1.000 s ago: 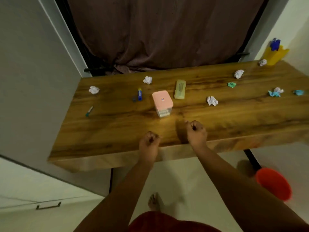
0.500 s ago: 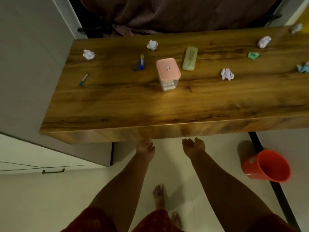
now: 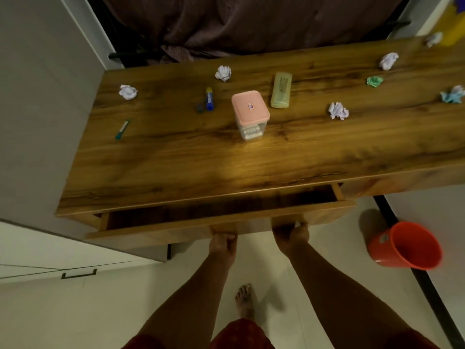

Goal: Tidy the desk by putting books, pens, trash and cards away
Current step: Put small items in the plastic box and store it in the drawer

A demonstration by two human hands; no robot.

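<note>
Where the desk front was shut, drawer (image 3: 221,210) now out; both hands (image 3: 222,244) (image 3: 292,235) gripping its underside.

No text is showing clearly enough to read. A small red and blue sticker is sitting in the middle of the pink lid (image 3: 250,106) of the clear container, but its marks are staying too small and blurred to make out. Dark printing is running along the pale green case (image 3: 281,90) lying just beside that container, and it is too soft to read as words. A pale patch is showing on the orange bucket (image 3: 405,246), also illegible
</note>
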